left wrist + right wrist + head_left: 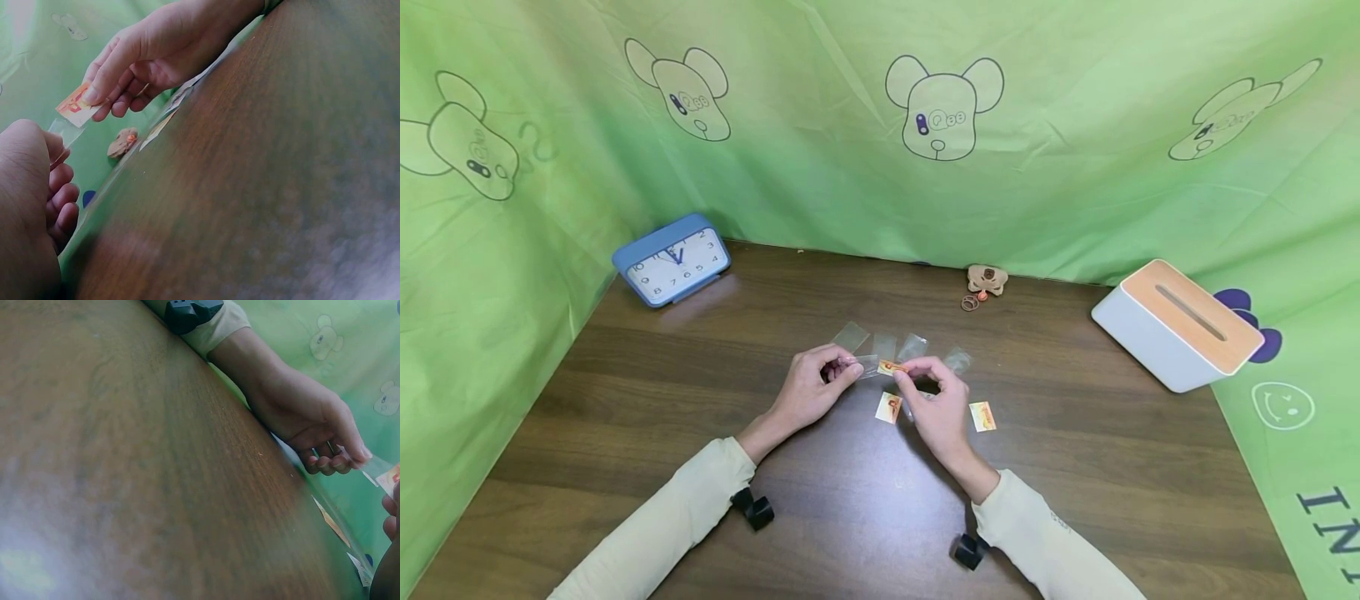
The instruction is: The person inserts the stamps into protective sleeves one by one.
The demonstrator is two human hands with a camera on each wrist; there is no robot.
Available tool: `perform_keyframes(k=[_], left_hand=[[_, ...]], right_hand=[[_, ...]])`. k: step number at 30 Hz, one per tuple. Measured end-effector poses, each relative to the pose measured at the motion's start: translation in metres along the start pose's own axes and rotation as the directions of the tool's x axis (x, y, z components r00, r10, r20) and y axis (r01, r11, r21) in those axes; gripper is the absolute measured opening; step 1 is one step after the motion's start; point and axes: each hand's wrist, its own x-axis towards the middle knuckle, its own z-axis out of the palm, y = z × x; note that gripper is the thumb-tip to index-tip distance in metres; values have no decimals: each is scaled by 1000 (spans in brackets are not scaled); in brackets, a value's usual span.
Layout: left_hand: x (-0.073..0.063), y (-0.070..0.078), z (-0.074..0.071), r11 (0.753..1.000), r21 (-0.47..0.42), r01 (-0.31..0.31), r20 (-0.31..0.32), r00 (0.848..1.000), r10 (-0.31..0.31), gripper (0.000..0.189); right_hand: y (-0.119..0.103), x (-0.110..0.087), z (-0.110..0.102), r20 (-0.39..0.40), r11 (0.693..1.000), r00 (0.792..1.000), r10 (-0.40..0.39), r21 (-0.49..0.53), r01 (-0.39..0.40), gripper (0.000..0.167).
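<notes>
My left hand (815, 385) pinches a small clear plastic bag (868, 365) between thumb and forefinger above the table. Facing it, my right hand (938, 406) pinches a small orange-and-white printed card (889, 367) by its edge. In the left wrist view the card (76, 107) is right at the mouth end of the bag (66, 130); whether its edge is inside I cannot tell. Two similar cards lie on the table, one card (888, 407) between the hands and another card (982, 416) right of my right hand.
Several clear bags (913, 347) lie just beyond the hands. A blue clock (673, 260) stands at the back left, a tissue box (1176, 325) at the right. A brown bear-shaped trinket (987, 280) with a ring lies near the green curtain (820, 167) at the back.
</notes>
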Motion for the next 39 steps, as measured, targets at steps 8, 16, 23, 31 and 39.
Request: perform_keyframes(k=[8,16,23,31,39], left_hand=[[-1,1,0,1000,-17,-20,15,1000,20,7],[-1,1,1,1000,-14,-7,28,1000,7,7],[-1,1,1,1000,-5,-1,26,1000,1,7],[-1,2,1,1000,-5,1,42,999,-1,7],[-1,1,1,1000,-15,-21,49,999,21,7]], right_hand=[[1,0,0,5,1000,1000,5,9,-5,12],[1,-1,0,6,1000,1000,10,7,-10,12],[-1,0,0,-26,1000,1000,-11,29,11,13],[0,0,0,-48,999,998,-35,30,37,17],[0,0,0,-3,1000,1000,9,11,-9,13]])
